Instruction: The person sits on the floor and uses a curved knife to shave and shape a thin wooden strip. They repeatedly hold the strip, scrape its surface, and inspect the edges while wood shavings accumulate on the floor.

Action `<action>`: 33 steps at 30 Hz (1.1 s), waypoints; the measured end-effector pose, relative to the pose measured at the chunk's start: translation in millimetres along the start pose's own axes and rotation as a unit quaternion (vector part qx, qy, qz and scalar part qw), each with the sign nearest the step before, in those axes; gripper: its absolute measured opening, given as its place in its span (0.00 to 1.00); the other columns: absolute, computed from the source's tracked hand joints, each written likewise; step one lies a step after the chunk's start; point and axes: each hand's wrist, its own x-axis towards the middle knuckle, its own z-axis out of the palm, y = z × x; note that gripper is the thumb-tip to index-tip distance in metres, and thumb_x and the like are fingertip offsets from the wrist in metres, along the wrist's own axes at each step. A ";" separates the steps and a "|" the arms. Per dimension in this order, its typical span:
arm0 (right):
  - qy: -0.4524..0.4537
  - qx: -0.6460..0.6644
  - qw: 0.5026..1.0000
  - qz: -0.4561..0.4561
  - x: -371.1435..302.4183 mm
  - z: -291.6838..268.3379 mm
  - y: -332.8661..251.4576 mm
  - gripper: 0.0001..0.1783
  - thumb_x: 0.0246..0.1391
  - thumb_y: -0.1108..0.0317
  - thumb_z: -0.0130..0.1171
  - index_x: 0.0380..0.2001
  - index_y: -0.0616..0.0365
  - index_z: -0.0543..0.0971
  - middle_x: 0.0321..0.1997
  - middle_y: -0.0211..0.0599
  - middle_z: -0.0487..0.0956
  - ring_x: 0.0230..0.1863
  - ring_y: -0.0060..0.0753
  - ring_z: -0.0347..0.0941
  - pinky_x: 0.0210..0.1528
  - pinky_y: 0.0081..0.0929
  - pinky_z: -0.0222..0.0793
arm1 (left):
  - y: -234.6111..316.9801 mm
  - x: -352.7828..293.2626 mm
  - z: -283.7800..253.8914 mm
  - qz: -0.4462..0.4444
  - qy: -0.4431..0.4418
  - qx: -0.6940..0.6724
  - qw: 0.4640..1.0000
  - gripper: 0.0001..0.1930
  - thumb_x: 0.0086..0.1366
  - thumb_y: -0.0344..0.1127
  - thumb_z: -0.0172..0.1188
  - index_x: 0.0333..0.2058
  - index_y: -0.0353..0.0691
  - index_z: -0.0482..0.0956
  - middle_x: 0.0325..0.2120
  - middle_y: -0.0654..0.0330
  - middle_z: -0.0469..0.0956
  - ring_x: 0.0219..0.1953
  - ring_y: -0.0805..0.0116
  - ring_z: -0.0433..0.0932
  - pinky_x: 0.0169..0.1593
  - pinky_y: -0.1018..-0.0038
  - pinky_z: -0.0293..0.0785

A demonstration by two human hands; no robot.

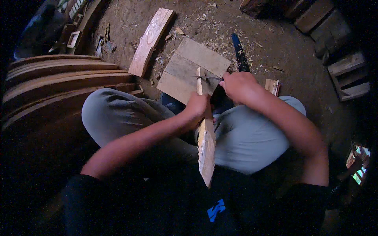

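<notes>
My left hand is wrapped round the middle of a roughly hewn wooden stick. Its broad, pointed end reaches back toward my chest, and its thin far end lies over a square wooden board in front of my knees. In my right hand is a knife, closed at the handle. The thin blade points left and crosses the stick close to its far tip, appearing to touch it. My fingers hide most of the knife's handle.
A pale plank lies on the dirt floor beyond the board. Left of me are long stacked boards. A dark, long tool lies beyond my right hand among wood shavings. Wooden frames stand at the right.
</notes>
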 end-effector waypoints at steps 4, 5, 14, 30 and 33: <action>-0.021 -0.015 1.000 0.012 0.5 13.9 5.0 0.17 0.59 0.55 0.48 0.38 0.60 0.74 0.34 0.50 0.79 0.38 0.53 0.76 0.40 0.47 0.71 | -24.9 -0.1 1.3 0.012 -0.024 -0.041 0.999 0.11 0.61 0.36 0.48 0.36 0.34 0.63 0.23 0.54 0.67 0.18 0.57 0.71 0.18 0.59 0.73; -0.030 -0.021 0.999 0.017 0.1 17.8 6.5 0.17 0.59 0.56 0.48 0.39 0.60 0.74 0.33 0.50 0.79 0.38 0.53 0.76 0.40 0.47 0.71 | -28.5 1.2 0.8 0.004 -0.023 -0.039 0.999 0.12 0.61 0.36 0.48 0.38 0.34 0.61 0.25 0.53 0.66 0.20 0.57 0.71 0.18 0.60 0.74; 0.011 0.004 0.999 0.030 -17.0 23.2 2.9 0.14 0.59 0.58 0.48 0.35 0.60 0.72 0.30 0.51 0.79 0.35 0.56 0.77 0.38 0.50 0.71 | -20.3 5.2 3.6 0.037 -0.063 0.014 0.997 0.12 0.60 0.34 0.49 0.35 0.29 0.65 0.23 0.51 0.67 0.19 0.56 0.72 0.19 0.62 0.74; 0.022 -0.099 0.993 0.059 9.8 45.5 -8.3 0.08 0.54 0.69 0.48 0.31 0.60 0.76 0.31 0.49 0.81 0.33 0.45 0.81 0.31 0.41 0.77 | -14.0 11.6 15.2 -0.036 -0.030 -0.068 0.997 0.21 0.61 0.34 0.46 0.46 0.28 0.52 0.35 0.38 0.66 0.23 0.44 0.76 0.20 0.54 0.76; 0.016 -0.112 0.992 0.054 22.7 48.1 -2.3 0.09 0.53 0.69 0.48 0.31 0.61 0.77 0.32 0.48 0.81 0.34 0.45 0.81 0.32 0.42 0.77 | -12.9 8.5 17.0 -0.042 -0.012 -0.077 0.996 0.23 0.60 0.35 0.46 0.49 0.27 0.51 0.36 0.39 0.66 0.24 0.45 0.77 0.20 0.55 0.76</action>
